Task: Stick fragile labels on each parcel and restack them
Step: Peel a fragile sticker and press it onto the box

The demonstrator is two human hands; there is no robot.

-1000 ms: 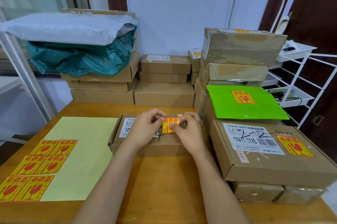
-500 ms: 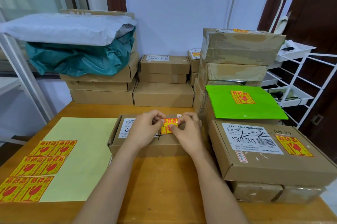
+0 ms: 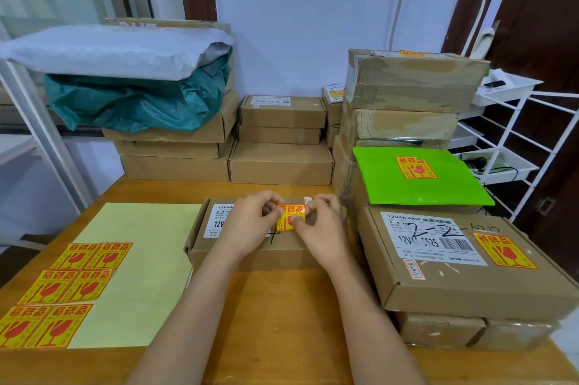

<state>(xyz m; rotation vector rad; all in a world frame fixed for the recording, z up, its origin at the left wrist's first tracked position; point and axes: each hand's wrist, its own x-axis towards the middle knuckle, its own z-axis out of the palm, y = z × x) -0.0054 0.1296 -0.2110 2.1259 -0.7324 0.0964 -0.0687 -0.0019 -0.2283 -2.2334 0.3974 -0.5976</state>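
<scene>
centre of the wooden table (image 3: 275, 315): a flat cardboard box (image 3: 250, 254) lies with its white address label partly hidden under the left hand (image 3: 250, 221). both hands sit on the box top. the left hand pinches the 9 o'clock edge of a yellow-and-red fragile sticker (image 3: 290, 218) with curled fingers; the right hand (image 3: 322, 229) pinches its 3 o'clock edge, thumb on the sticker's lower corner. cannot tell if the sticker is fully pressed flat on the lid.

at 3 o'clock from the box, just beside it: a larger box (image 3: 470, 262) already bearing a sticker, stacked on two smaller boxes. at 2 o'clock: a green mailer (image 3: 416, 184) with a sticker, resting on a stack of taped boxes.

at 9 o'clock: a pale yellow backing sheet (image 3: 134, 262) with six stickers in pairs along its left side.

at 12 o'clock, against the wall: brown boxes in stacks; at 10 o'clock a teal bag (image 3: 134, 102) and a grey mailer (image 3: 109, 52) lie on top of them
</scene>
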